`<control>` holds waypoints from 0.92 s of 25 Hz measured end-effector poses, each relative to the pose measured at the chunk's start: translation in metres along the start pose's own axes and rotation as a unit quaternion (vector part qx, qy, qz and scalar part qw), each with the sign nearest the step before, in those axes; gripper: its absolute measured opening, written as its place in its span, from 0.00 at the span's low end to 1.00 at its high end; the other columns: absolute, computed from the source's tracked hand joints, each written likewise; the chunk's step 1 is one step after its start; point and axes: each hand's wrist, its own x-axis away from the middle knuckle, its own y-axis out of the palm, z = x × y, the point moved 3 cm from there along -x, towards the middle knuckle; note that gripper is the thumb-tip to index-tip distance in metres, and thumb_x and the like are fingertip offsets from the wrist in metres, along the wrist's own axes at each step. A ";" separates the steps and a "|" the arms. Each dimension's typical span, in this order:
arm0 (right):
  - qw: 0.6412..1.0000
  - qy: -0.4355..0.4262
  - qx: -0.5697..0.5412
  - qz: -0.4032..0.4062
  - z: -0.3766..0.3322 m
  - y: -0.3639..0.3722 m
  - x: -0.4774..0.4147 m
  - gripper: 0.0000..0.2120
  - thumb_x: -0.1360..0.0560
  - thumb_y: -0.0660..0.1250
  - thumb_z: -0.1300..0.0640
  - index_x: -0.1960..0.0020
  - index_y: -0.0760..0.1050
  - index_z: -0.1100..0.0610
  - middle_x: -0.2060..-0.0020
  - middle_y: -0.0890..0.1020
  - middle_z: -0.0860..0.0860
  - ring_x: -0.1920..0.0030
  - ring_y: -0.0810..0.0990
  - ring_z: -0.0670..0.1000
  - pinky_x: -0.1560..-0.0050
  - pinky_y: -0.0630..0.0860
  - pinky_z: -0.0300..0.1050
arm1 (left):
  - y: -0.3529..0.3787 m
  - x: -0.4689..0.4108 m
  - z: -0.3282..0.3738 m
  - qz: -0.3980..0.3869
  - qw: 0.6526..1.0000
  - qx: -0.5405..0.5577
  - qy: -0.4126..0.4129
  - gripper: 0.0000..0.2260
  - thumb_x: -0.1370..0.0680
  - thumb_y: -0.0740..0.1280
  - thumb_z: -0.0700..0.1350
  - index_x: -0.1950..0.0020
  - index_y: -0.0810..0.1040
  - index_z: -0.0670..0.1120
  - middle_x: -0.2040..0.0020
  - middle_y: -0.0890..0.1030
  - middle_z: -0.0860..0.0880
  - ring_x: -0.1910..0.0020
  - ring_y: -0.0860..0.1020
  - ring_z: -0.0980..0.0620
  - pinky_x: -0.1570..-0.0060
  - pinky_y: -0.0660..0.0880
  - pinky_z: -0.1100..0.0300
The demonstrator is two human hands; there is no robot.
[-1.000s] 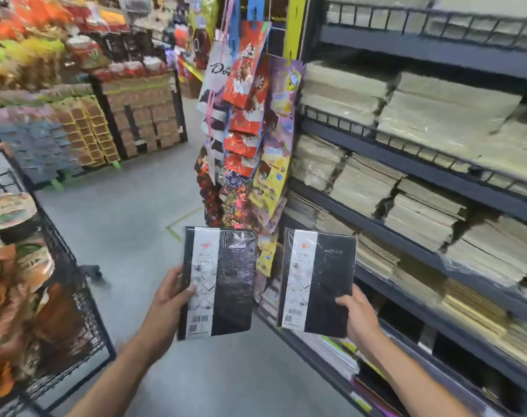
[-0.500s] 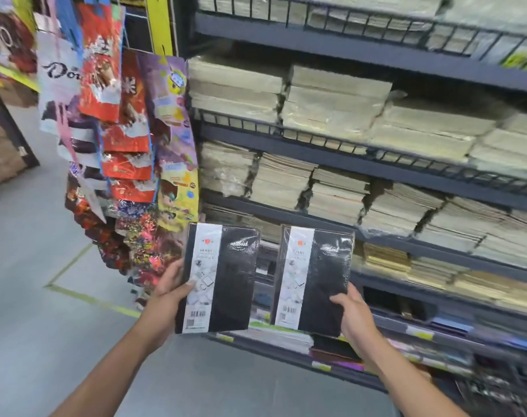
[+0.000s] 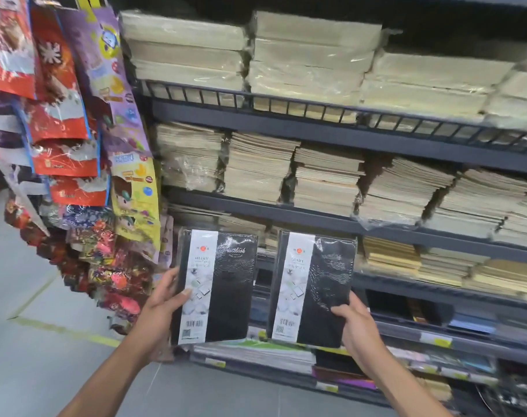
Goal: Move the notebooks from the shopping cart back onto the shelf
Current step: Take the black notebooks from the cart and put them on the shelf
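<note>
I hold two black diary notebooks upright, side by side, in front of the dark metal shelf (image 3: 331, 224). My left hand (image 3: 162, 299) grips the left notebook (image 3: 226, 284) at its left edge, thumb across the white paper band. My right hand (image 3: 354, 323) grips the right notebook (image 3: 325, 284) at its lower right corner, thumb on the black cover. Both notebooks are shrink-wrapped, each with a white band bearing a barcode. The shopping cart is out of view.
Stacks of beige wrapped notebooks (image 3: 256, 173) fill the upper shelves. Dark and coloured notebooks (image 3: 250, 350) lie on the lowest shelves behind the two I hold. Hanging snack packets (image 3: 75, 124) crowd the shelf's left end. Grey floor with a yellow line (image 3: 63, 329) lies at the left.
My view has swung right and closer to the shelf; the cart has left the frame. Both hands keep the same hold on the notebooks, now in front of the lower shelves.
</note>
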 end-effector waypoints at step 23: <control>0.991 -0.088 -0.096 -0.037 0.285 -0.004 -0.122 0.22 0.20 0.56 0.72 0.29 0.72 0.58 0.38 0.83 0.57 0.35 0.80 0.59 0.30 0.71 0.62 | -0.098 -0.130 -0.282 -0.038 0.989 0.047 0.136 0.29 0.28 0.74 0.44 0.28 0.74 0.57 0.28 0.76 0.50 0.27 0.72 0.45 0.26 0.62 0.37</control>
